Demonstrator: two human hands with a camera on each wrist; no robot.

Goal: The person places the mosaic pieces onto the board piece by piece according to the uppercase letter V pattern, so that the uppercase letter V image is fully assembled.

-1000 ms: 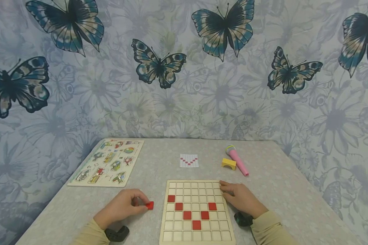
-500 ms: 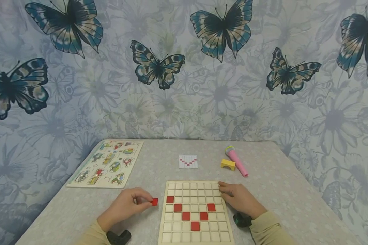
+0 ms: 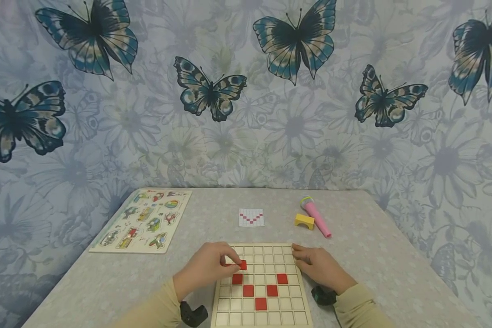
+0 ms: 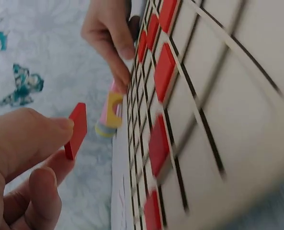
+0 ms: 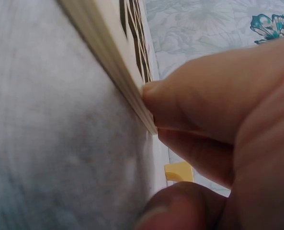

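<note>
Between thumb and index finger, my left hand (image 3: 209,264) pinches a red square tile (image 4: 77,130). It holds the tile above the upper left part of a pale wooden grid board (image 3: 287,304); in the left wrist view a gap separates tile and board. Several red tiles (image 3: 248,290) lie in the board's cells in a V-like pattern. The left hand covers the uppermost left one in the head view. My right hand (image 3: 324,269) rests against the board's upper right edge, fingers fairly straight, thumb tip touching the side in the right wrist view.
Behind the board lies a small card (image 3: 252,217) printed with a pink V pattern. A yellow arch block (image 3: 304,221) and a pink toy microphone (image 3: 317,217) are to its right. A picture puzzle board (image 3: 141,221) lies at the table's (image 3: 377,232) back left.
My left hand has moved right with the red tile, from the table beside the board to over its upper left cells. The right hand has stayed at the board's edge.
</note>
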